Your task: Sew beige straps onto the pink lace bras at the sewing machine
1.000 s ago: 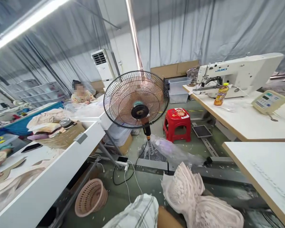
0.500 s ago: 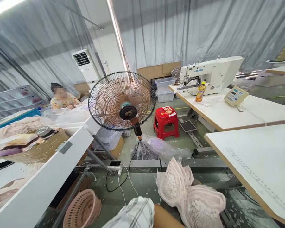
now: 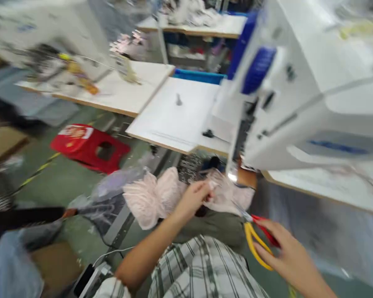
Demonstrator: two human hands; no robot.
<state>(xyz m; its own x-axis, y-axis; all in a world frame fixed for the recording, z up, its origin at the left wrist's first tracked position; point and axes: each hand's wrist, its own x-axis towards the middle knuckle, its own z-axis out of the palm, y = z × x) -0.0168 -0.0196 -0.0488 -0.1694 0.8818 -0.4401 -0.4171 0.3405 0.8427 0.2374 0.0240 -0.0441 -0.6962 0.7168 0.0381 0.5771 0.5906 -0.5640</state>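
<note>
Your left hand (image 3: 194,198) pinches a pale lace piece (image 3: 226,193) just below the sewing machine (image 3: 298,95). Your right hand (image 3: 286,252), at 4 o'clock from it, is closed around the scissors (image 3: 248,227), blades pointing at the piece. At 9 o'clock of your left hand, a pink lace bundle (image 3: 149,194) lies against a clear bag (image 3: 112,186); blur hides whether it sits inside. The blue bin (image 3: 199,76) at 12 o'clock hides its contents.

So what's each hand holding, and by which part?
Right hand: scissors, by the yellow and red handles. Left hand: pale pink fabric, pinched at an edge.
</note>
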